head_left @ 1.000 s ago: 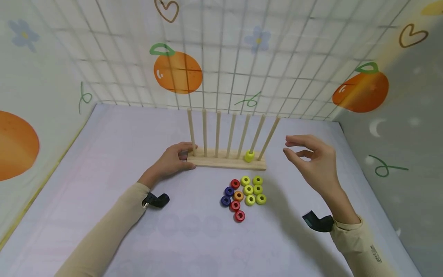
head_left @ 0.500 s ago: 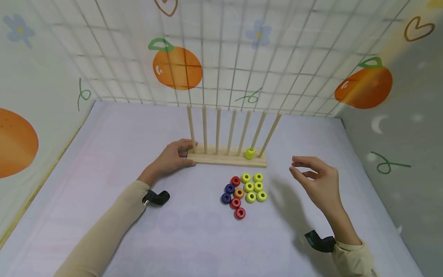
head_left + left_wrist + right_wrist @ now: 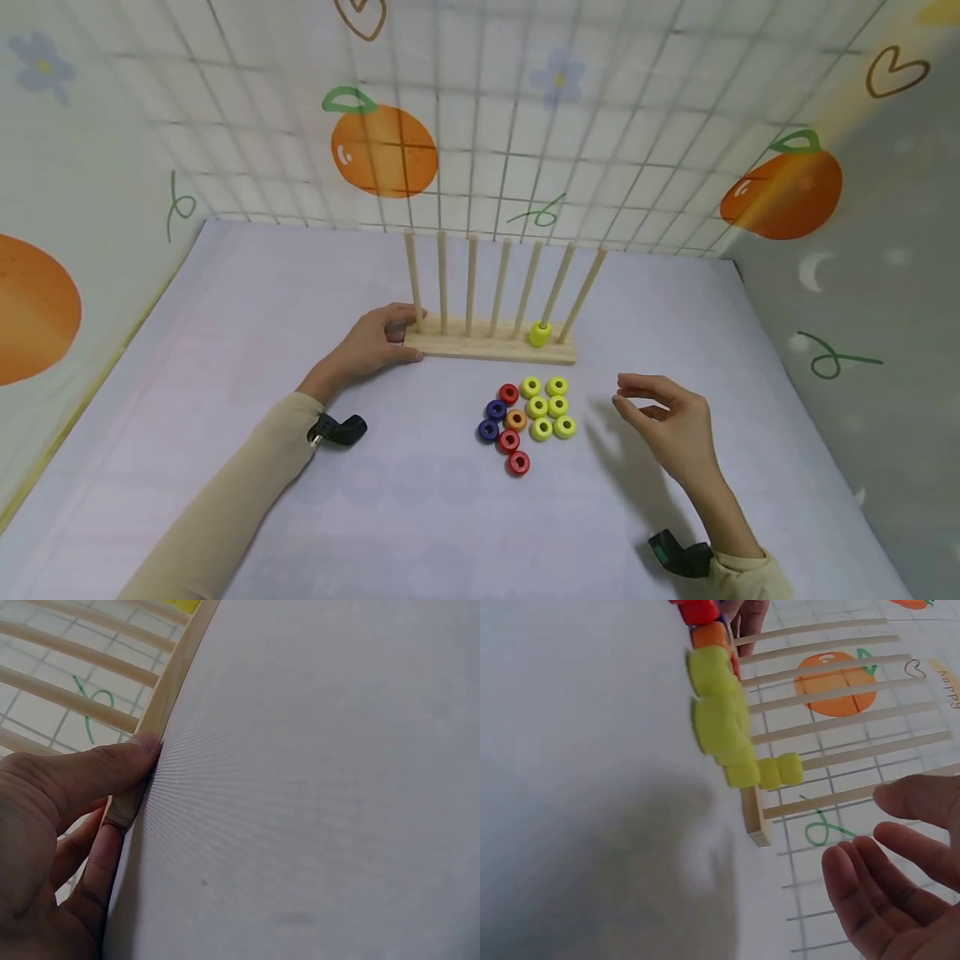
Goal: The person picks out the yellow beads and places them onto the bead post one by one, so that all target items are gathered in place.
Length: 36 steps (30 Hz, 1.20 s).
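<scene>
A wooden peg rack (image 3: 487, 347) with several upright pegs stands on the table. My left hand (image 3: 371, 343) grips its left end, thumb (image 3: 124, 761) along the front and fingers behind. Yellow beads (image 3: 540, 335) sit low on the second peg from the right; the right wrist view shows two. In front of the rack lie loose beads: several yellow ones (image 3: 537, 407), red ones (image 3: 508, 441), blue ones (image 3: 488, 430) and an orange one (image 3: 515, 420). Right of them my right hand (image 3: 671, 429) hovers above the table, fingers loosely bent, thumb apart from them, holding nothing.
The table bears a pale cloth (image 3: 375, 525). Behind the rack rises a wire grid (image 3: 480, 167) with a fruit-print sheet, and printed sheets (image 3: 847, 333) flank the table. A black wrist camera (image 3: 681, 554) sits on the right sleeve, another (image 3: 337, 431) on the left.
My right hand has come down and nearer to me, from beside the pegs to beside the loose yellow beads. The left hand keeps its grip on the rack; the beads stay put.
</scene>
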{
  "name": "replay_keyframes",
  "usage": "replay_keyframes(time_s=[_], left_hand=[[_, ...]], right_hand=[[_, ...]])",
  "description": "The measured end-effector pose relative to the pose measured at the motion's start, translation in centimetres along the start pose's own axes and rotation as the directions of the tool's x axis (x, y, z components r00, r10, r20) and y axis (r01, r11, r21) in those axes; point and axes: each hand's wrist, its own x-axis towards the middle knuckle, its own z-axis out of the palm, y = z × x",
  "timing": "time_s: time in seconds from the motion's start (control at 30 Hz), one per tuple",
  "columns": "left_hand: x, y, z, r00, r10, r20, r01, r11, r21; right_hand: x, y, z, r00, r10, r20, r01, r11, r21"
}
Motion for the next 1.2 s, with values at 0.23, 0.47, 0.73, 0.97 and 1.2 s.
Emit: replay_keyframes(time_s=[0.23,0.47,0.73,0.97,1.2], left_hand=[[0.1,-0.2,0.0,1.0,-0.004,0.002,0.004,1.0,0.006],[0.1,0.2,0.1,1.0,-0.019,0.006,0.019,1.0,-0.004],[-0.9,3.2,0.0,1.0,0.001,0.016,-0.001,1.0,-0.014],[-1.0,3.4,0.0,1.0,0.021,0.015,-0.02,1.0,-0.017],[-1.0,3.2,0.0,1.0,0.01,0.022,-0.009,0.999,-0.033]], right_hand=[[-1.0,3.5,1.1,0.997,0.058,0.045,-0.06,0.998,0.037],[-1.8,4.2,1.9,0.992,0.062,0.108,-0.071,0.994,0.08],[-2.2,3.4,2.9,0.985,0.084,0.148,-0.088,0.996,0.024],[-2.4,2.2,3.5,0.981,0.096,0.167,-0.092,0.995,-0.029],[-2.5,3.8,4.2,0.98,0.088,0.178,-0.084,0.996,-0.034]])
